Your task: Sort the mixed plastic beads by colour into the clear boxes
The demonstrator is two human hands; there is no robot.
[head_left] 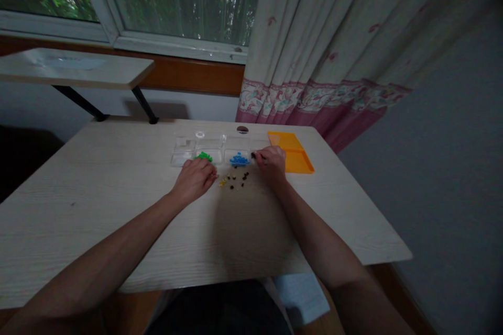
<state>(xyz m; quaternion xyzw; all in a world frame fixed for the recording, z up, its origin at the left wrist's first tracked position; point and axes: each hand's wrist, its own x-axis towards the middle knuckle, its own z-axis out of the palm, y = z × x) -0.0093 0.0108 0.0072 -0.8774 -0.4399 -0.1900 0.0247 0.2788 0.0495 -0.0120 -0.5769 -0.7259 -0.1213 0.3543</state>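
Far left: light wooden table [98, 209], bare grain.

Left hand [194, 178]: palm down on the table, fingers curled loosely inward, tips pointing right toward the loose pile. I cannot tell whether anything is held under them.

Just beyond my left knuckles: green beads [204, 156], heaped in a compartment of the clear divided box [184, 151]. The box sits at the far middle of the table.

Between my hands: loose beads [236, 179] scattered on the bare wood, mostly dark, a few yellow at the left edge of the scatter.

Behind the scatter: blue beads [239, 158] in the next compartment to the right.

Right hand [271, 162]: resting just right of the box, thumb and forefinger pinched narrow on a dark bead [253, 155], held beside the blue compartment.

Right of that hand: orange tray [293, 153], flat, touching no beads.

Far right, behind the table: patterned curtain [334, 63].
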